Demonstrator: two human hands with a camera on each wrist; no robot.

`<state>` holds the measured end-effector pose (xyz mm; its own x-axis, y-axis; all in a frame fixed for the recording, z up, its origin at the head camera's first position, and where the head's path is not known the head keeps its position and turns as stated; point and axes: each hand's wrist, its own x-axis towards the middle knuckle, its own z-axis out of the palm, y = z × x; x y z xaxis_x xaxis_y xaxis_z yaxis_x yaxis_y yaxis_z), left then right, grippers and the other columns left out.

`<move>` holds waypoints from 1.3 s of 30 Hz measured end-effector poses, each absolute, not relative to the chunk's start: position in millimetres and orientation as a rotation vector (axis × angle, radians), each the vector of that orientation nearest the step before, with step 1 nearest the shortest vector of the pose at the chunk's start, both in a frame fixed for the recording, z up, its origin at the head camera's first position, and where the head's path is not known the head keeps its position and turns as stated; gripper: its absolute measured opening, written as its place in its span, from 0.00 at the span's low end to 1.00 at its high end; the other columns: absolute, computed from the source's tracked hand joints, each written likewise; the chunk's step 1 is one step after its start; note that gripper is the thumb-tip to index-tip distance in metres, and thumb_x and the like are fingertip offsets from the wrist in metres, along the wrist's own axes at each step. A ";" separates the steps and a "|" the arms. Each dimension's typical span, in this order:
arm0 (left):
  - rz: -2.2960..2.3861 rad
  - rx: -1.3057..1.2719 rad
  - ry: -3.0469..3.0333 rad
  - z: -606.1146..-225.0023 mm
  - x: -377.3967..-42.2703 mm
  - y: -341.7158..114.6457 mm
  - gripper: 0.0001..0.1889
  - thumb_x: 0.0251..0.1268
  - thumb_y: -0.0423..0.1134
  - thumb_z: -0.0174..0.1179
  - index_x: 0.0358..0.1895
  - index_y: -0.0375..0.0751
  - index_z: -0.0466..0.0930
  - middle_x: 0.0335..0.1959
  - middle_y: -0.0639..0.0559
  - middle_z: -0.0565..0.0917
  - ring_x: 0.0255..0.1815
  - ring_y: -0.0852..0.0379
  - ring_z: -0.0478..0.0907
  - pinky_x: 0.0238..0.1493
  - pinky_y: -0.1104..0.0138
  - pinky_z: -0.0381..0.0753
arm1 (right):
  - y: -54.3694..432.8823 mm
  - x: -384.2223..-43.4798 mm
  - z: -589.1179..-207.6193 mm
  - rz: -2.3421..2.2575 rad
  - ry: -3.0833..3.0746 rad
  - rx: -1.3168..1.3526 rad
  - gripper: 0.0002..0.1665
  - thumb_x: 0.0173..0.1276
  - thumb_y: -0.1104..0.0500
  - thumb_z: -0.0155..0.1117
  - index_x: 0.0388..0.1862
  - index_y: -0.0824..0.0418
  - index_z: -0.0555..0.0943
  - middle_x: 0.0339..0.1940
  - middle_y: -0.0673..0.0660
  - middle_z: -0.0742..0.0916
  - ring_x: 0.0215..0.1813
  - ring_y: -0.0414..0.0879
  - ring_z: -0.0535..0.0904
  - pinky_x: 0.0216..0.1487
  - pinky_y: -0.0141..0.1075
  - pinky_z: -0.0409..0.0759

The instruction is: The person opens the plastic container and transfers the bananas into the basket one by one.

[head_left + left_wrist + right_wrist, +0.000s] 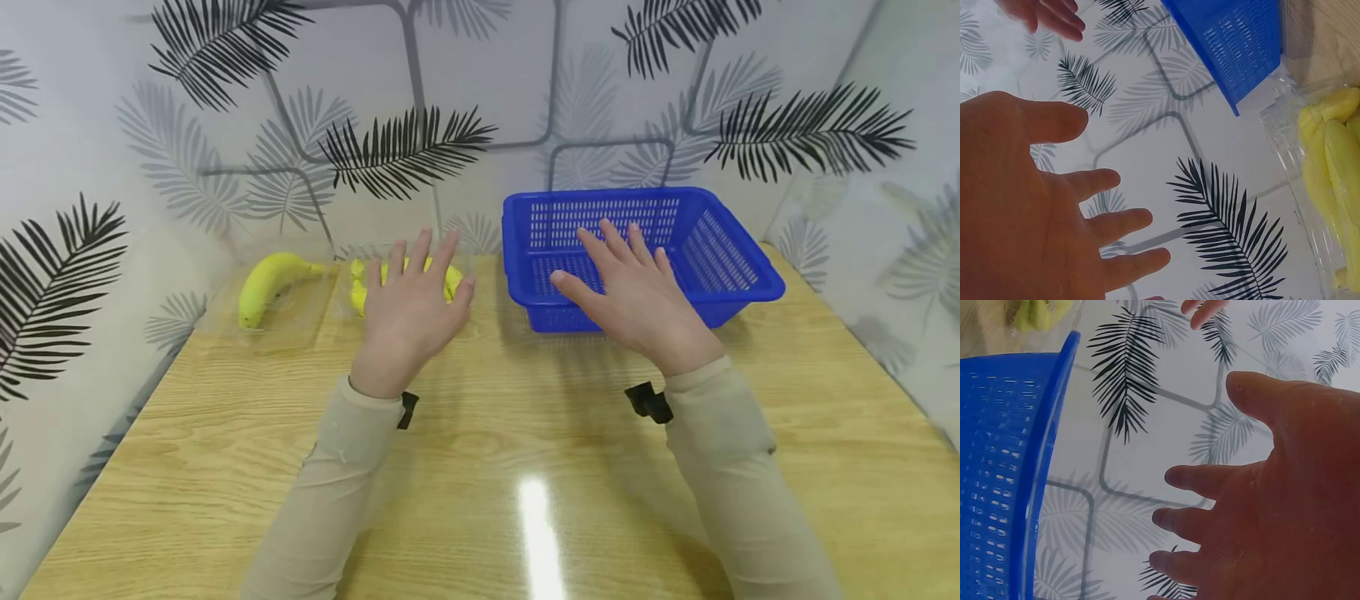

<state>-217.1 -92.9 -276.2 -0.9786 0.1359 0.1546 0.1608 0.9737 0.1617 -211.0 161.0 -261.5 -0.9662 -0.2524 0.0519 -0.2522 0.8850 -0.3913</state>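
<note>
Left hand (411,321) and right hand (647,310) were spread, holding nothing; bananas (357,297) lay beyond the left hand, a blue basket (558,317) beyond the right.

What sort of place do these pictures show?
Probably an indoor tabletop workspace, exact room unclear: a wood-grain table bearing a blue plastic basket, with a leaf-patterned backdrop behind.

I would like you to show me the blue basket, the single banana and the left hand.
Blue basket (561,319), head view, front wall.
Single banana (263,284), head view, middle of curve.
Left hand (409,317), head view, back of hand.
</note>
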 end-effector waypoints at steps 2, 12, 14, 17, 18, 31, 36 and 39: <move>-0.267 -0.221 -2.979 -277.4 -219.9 -95.3 0.33 0.75 0.62 0.33 0.80 0.61 0.44 0.80 0.49 0.46 0.79 0.41 0.40 0.75 0.43 0.38 | 161.3 -214.4 -263.3 -0.635 3.041 -0.402 0.54 0.68 0.22 0.34 0.82 0.52 0.44 0.81 0.59 0.42 0.77 0.57 0.24 0.72 0.62 0.25; -0.305 -0.166 -3.002 -291.1 -236.6 -125.9 0.34 0.76 0.60 0.36 0.80 0.56 0.44 0.80 0.45 0.44 0.78 0.38 0.38 0.74 0.39 0.35 | 145.1 -231.3 -277.8 -0.618 3.048 -0.433 0.54 0.69 0.23 0.35 0.82 0.53 0.47 0.81 0.59 0.43 0.78 0.57 0.27 0.74 0.61 0.28; -0.309 -0.150 -2.995 -294.8 -239.8 -135.2 0.34 0.76 0.60 0.36 0.80 0.54 0.44 0.80 0.44 0.44 0.78 0.37 0.38 0.73 0.39 0.36 | 136.9 -233.8 -280.3 -0.618 3.051 -0.453 0.53 0.70 0.23 0.36 0.82 0.53 0.48 0.81 0.59 0.44 0.78 0.57 0.27 0.74 0.60 0.29; -0.334 -0.118 -2.997 -299.5 -244.6 -148.9 0.35 0.77 0.59 0.36 0.81 0.52 0.43 0.80 0.42 0.43 0.78 0.36 0.36 0.73 0.38 0.35 | 122.3 -237.0 -284.7 -0.606 3.069 -0.497 0.49 0.72 0.27 0.39 0.81 0.54 0.50 0.81 0.59 0.46 0.79 0.59 0.31 0.75 0.60 0.31; -0.338 -0.107 -3.000 -301.0 -246.3 -153.4 0.35 0.77 0.59 0.35 0.81 0.52 0.43 0.80 0.41 0.43 0.78 0.36 0.36 0.73 0.38 0.35 | 116.9 -237.6 -286.2 -0.602 3.074 -0.508 0.49 0.72 0.27 0.40 0.81 0.54 0.51 0.81 0.59 0.46 0.79 0.58 0.31 0.75 0.60 0.31; -0.617 -0.075 -2.860 -333.6 -273.5 -200.8 0.36 0.75 0.57 0.43 0.79 0.43 0.50 0.78 0.35 0.49 0.76 0.33 0.45 0.73 0.40 0.49 | 38.0 -250.6 -330.9 -0.844 3.114 -0.860 0.42 0.75 0.35 0.46 0.79 0.55 0.56 0.81 0.57 0.53 0.80 0.52 0.40 0.77 0.54 0.40; -0.891 -0.146 -2.825 -347.4 -279.4 -218.5 0.34 0.76 0.55 0.45 0.79 0.44 0.51 0.78 0.36 0.48 0.76 0.34 0.47 0.72 0.39 0.50 | 30.7 -260.4 -350.0 -0.973 3.057 -0.809 0.40 0.76 0.41 0.51 0.79 0.57 0.57 0.80 0.56 0.56 0.79 0.52 0.45 0.78 0.48 0.44; -1.008 -0.197 -2.823 -355.6 -281.3 -229.6 0.34 0.77 0.55 0.44 0.78 0.43 0.51 0.78 0.39 0.49 0.76 0.36 0.47 0.73 0.40 0.49 | 32.2 -266.9 -358.4 -1.034 3.004 -0.747 0.41 0.75 0.43 0.54 0.79 0.58 0.56 0.80 0.57 0.57 0.79 0.54 0.48 0.77 0.49 0.49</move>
